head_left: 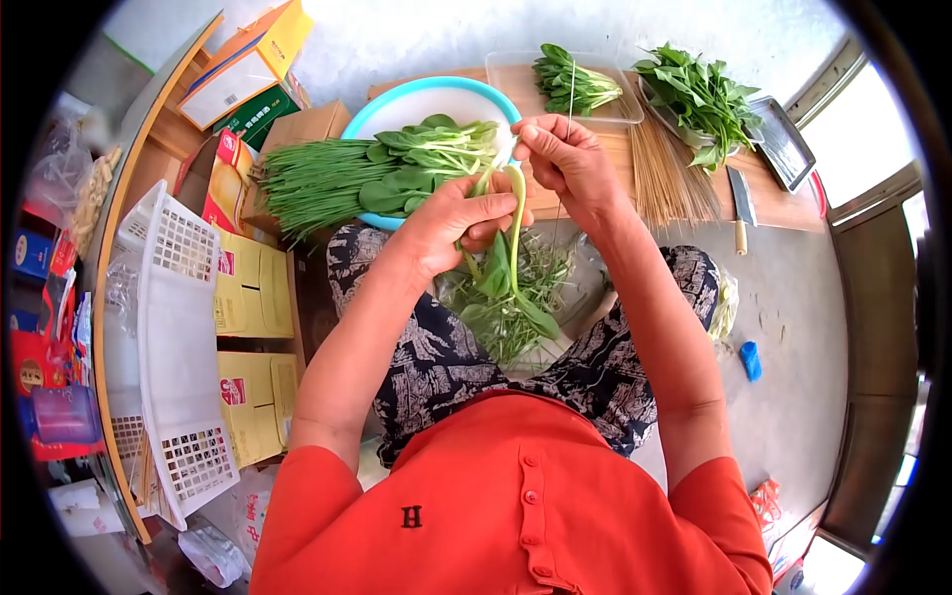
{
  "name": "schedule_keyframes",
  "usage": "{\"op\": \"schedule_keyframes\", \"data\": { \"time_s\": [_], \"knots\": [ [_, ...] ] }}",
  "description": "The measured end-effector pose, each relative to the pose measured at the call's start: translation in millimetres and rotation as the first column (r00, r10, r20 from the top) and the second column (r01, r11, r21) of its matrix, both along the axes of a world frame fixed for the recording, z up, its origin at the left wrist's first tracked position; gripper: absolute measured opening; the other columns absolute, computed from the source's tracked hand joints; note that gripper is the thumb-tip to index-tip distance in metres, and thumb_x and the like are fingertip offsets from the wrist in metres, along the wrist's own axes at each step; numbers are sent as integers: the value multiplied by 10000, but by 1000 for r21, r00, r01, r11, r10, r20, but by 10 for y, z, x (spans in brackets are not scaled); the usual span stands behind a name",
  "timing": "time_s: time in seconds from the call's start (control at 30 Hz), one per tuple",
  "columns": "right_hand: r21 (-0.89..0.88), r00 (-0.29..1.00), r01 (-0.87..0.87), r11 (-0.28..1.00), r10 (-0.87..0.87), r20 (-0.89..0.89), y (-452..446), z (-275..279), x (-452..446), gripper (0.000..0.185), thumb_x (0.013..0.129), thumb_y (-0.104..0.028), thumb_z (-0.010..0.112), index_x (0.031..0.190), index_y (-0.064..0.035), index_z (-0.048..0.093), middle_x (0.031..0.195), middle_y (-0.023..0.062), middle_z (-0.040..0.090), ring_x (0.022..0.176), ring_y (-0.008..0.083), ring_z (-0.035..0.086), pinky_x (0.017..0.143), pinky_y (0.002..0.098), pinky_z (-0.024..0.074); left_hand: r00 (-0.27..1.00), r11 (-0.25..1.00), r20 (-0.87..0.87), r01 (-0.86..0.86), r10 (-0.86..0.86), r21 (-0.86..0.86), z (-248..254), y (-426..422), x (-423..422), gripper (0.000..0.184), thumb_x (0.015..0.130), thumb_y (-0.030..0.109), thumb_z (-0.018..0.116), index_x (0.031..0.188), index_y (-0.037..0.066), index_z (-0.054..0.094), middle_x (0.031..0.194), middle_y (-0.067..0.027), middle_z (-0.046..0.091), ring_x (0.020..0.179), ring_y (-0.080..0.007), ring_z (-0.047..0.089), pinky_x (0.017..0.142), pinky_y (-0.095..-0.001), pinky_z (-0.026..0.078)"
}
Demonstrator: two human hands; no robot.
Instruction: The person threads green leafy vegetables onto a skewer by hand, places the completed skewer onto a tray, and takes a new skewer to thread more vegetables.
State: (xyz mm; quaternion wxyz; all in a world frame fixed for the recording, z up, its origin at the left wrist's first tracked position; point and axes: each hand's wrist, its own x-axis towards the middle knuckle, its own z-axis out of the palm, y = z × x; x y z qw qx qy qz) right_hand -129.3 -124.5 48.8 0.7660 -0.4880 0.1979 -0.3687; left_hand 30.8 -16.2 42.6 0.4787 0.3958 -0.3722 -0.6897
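My left hand [476,216] is closed around a leafy green [517,223]; its pale stalk end points up and its leaves hang down. Close by on the right, the fingers of my right hand [567,159] are pinched near that stalk's top. A thin skewer [571,87] runs up and down through my right hand's grip. Behind my hands, a blue-rimmed basin [421,89] holds garlic chives [317,178] and a bunch of leafy greens [426,159]. Below my hands, trimmed scraps [511,327] lie in a container between my knees.
On the wooden board [783,198] lie many thin skewers [669,169], a cleaver [741,203] and a dark tray [783,144]. A clear tray [506,74] holds skewered greens [575,81]; a bowl is heaped with leaves [699,94]. A white plastic basket [183,347] stands left beside yellow boxes [253,288].
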Motion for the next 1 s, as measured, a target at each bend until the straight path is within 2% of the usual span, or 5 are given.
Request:
{"op": "schedule_keyframes", "data": {
  "time_s": [0.1,0.37,0.63,0.83,1.0],
  "knots": [
    [-46,998,57,997,-58,-14,-60,40,-25,155,932,-165,611,997,-27,640,738,-5,633,476,21,324,423,177,245,997,1000,-79,3,-2,12,-60,64,-115,177,871,195,664,987,66,627,799,2,639,491,-3,355,417,-158,223],
    [-334,942,274,902,-322,-97,-114,205,-375,151,905,-172,658,951,-28,660,729,-4,620,503,10,362,441,175,253,961,988,-232,-143,151,52,-479,433,0,170,901,207,639,996,65,632,836,-33,647,688,-73,561,619,-198,463],
    [-400,915,-6,916,-157,-372,280,194,-487,121,901,-150,654,899,-29,656,717,-24,617,596,15,436,528,192,346,941,951,-198,-297,276,-83,-131,571,133,170,967,214,537,1032,57,541,895,-52,581,781,-205,615,849,-439,531],
    [-400,930,-117,909,-41,-365,499,96,-296,78,897,-95,627,924,-22,638,739,-19,610,663,38,502,585,199,393,913,943,-292,-322,286,-82,-37,468,-148,204,939,203,593,1073,55,549,890,-9,556,644,-90,521,597,-266,466],
    [-459,939,-90,884,-78,-334,548,92,-193,86,881,-62,635,929,0,600,761,10,617,692,62,560,638,214,461,933,924,-18,-359,360,-130,10,419,-230,231,871,149,693,1044,31,596,752,49,543,529,-12,413,443,-171,298]
  ]
}}
